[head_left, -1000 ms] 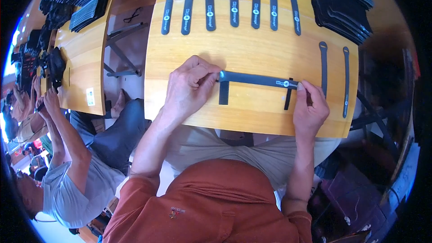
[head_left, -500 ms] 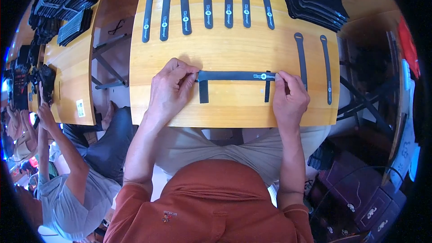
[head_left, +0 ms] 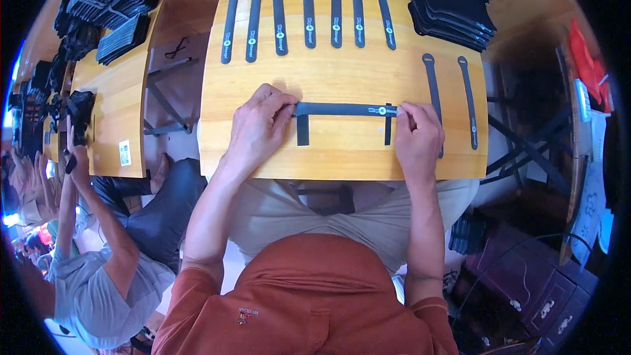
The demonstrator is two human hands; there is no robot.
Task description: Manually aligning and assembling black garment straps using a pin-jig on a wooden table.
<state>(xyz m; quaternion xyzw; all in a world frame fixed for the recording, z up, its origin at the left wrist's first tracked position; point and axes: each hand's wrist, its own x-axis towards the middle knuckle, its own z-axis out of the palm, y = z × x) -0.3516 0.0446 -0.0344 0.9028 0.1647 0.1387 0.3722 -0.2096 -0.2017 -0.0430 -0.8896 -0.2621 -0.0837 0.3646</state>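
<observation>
A dark grey strap point(head_left: 335, 110) with a pale printed mark near its right end is stretched level between my hands, low over the near part of the table. My left hand point(head_left: 261, 125) pinches its left end between thumb and fingers. At the other end, my right hand point(head_left: 419, 135) is closed on the strap, just right of the print. Below the strap, two short black strips show on the wood: a wider strip point(head_left: 303, 133) by the left end and a narrower strip point(head_left: 388, 126) by the right. Whether they join the strap, I cannot tell.
Several slotted straps point(head_left: 309, 10) lie in a row along the far side of the wooden table point(head_left: 342, 79). Two more straps point(head_left: 468, 102) lie at the right. Stacked dark bundles point(head_left: 453, 13) occupy the far right corner. A co-worker point(head_left: 108, 276) sits left, by another table point(head_left: 112, 125).
The whole view has shifted slightly. Both hands keep hold of the strap's ends, and its position over the table looks nearly the same.
</observation>
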